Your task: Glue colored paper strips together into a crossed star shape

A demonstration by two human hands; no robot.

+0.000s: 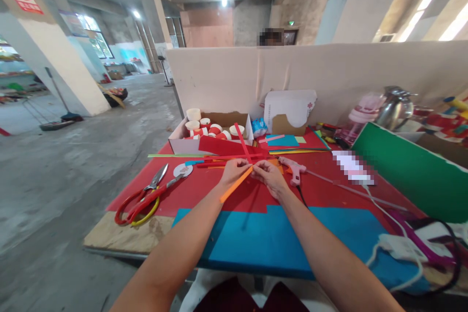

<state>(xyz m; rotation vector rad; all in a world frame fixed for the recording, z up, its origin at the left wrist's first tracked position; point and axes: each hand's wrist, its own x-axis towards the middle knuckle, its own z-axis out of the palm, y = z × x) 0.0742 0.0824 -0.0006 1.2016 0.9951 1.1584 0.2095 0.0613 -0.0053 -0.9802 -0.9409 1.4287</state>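
Fingers [262, 166] hide the upper end of the orange strip [236, 185]

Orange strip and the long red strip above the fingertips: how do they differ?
The orange strip is bright orange; the red strip is red. The orange strip slants toward the camera; the red strip points away from it. Both are narrow and straight.

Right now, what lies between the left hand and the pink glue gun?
In the head view, the right hand lies between them, with an orange piece partly behind it.
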